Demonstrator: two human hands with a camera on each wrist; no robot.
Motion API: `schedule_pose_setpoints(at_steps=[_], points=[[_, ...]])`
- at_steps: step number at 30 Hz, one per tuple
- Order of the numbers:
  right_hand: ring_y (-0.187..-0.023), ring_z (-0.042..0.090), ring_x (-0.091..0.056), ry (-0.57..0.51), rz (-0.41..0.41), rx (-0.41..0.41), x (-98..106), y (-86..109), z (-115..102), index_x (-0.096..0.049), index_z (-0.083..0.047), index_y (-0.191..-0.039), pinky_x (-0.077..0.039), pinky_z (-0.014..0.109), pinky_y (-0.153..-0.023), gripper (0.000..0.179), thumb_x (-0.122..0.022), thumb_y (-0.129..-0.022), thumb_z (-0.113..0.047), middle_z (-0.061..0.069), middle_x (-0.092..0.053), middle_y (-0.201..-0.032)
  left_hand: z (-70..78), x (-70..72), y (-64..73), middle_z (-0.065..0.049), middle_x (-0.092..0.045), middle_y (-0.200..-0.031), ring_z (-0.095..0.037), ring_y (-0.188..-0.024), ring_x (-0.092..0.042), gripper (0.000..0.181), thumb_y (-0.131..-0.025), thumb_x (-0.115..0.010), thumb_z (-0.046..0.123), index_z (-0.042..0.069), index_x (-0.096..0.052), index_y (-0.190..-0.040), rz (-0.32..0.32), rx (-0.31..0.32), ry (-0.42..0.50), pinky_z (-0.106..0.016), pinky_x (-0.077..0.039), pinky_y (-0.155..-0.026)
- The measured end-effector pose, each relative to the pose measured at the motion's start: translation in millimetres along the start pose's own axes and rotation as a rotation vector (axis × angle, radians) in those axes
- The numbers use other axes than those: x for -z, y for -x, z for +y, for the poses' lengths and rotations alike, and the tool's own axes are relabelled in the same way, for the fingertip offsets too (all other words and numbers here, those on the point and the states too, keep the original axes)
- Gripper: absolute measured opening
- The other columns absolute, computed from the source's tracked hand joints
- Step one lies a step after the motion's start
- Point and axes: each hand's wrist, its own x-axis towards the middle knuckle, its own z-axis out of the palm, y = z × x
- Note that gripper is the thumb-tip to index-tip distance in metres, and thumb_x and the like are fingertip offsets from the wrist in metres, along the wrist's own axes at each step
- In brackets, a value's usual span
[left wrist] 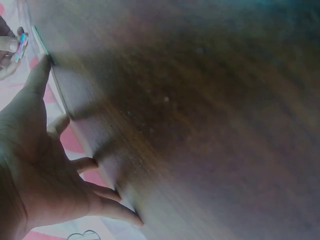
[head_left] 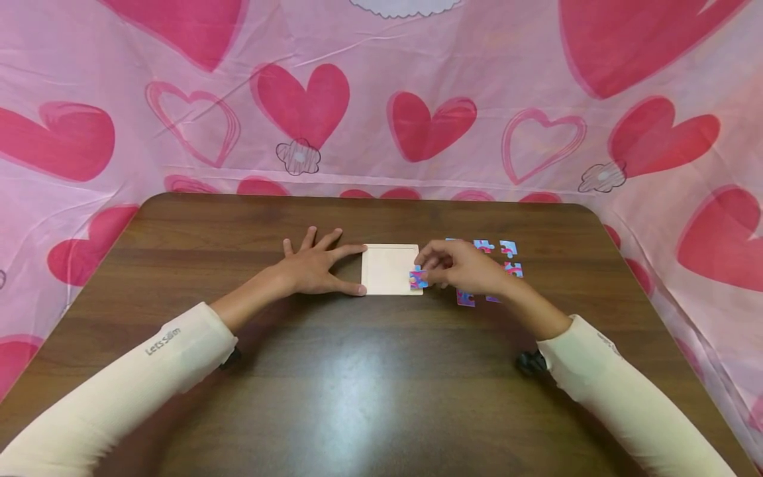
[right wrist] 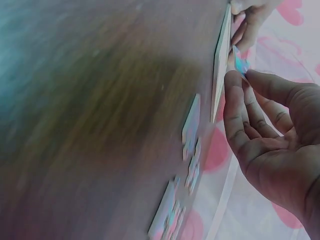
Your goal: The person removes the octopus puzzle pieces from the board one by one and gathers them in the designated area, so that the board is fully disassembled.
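My left hand [head_left: 308, 268] lies spread on the table, thumb and index fingertip at the left edge of a pale wooden puzzle tray [head_left: 387, 268]. In the left wrist view its fingers stretch out straight, tips on the tabletop. Between thumb and fingers my right hand [head_left: 461, 266] pinches a blue, pink and purple puzzle piece [head_left: 416, 279] over the tray's right side. The right wrist view shows this piece [right wrist: 240, 62] tilted at the fingertips, raised above the tray [right wrist: 221, 65]. The recessed middle of the tray shows bare wood.
Several loose puzzle pieces [head_left: 508, 248] lie to the right of the tray, partly hidden under my right hand and forearm. The brown wooden table [head_left: 357, 371] ends at the back against a pink heart-patterned cloth [head_left: 369, 139], which also hangs along both sides.
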Motion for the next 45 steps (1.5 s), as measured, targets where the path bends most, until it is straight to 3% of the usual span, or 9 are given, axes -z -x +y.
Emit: schedule_pose_setpoints(at_steps=[12,18,25,35,45], points=[[-0.087,0.022,-0.077,-0.011,0.068,-0.076,33,35.2,18,-0.078,-0.006,-0.125,-0.067,0.032,-0.078,0.025,-0.084,-0.103,-0.015,0.014,-0.079,-0.104,-1.5,0.8,0.9,-0.008,-0.004,-0.194,-0.059,-0.173,0.014,0.098,-0.091,-0.073,0.086,0.056,-0.031,-0.175,0.0,-0.002,0.008,-0.096,0.009,-0.123],[-0.086,0.021,-0.078,0.003,0.071,-0.07,52,52.7,32,-0.078,-0.002,-0.123,-0.068,0.035,-0.078,0.021,-0.08,-0.103,-0.007,0.016,-0.079,-0.103,-2.8,0.4,1.4,-0.006,-0.004,-0.194,-0.058,-0.174,0.014,0.099,-0.09,-0.071,0.088,0.057,-0.03,-0.175,0.0,0.007,0.014,-0.095,0.009,-0.123],[-0.087,0.016,-0.08,-0.071,0.066,-0.104,76,69.5,53,-0.075,0.008,-0.127,-0.07,0.039,-0.077,0.026,-0.077,-0.102,0.001,0.019,-0.081,-0.103,-1.1,2.3,2.0,-0.006,-0.002,-0.194,-0.057,-0.173,0.016,0.1,-0.089,-0.072,0.089,0.058,-0.029,-0.175,-0.009,0.009,0.016,-0.095,0.01,-0.123],[-0.084,0.016,-0.08,-0.004,0.0,-0.162,112,86.8,85,-0.075,0.009,-0.131,-0.067,0.035,-0.071,0.028,-0.074,-0.104,0.003,0.006,-0.084,-0.1,0.4,1.9,1.0,-0.005,-0.002,-0.194,-0.057,-0.173,0.017,0.098,-0.09,-0.071,0.089,0.06,-0.029,-0.174,-0.018,0.012,0.015,-0.095,0.009,-0.123],[-0.084,0.011,-0.078,-0.02,-0.112,-0.218,126,91.6,99,-0.072,0.013,-0.129,-0.065,0.032,-0.072,0.028,-0.074,-0.103,0.003,0.0,-0.084,-0.096,0.6,1.3,0.9,-0.003,-0.002,-0.194,-0.055,-0.174,0.018,0.099,-0.089,-0.072,0.089,0.061,-0.029,-0.173,-0.017,0.023,0.027,-0.094,0.01,-0.125]])
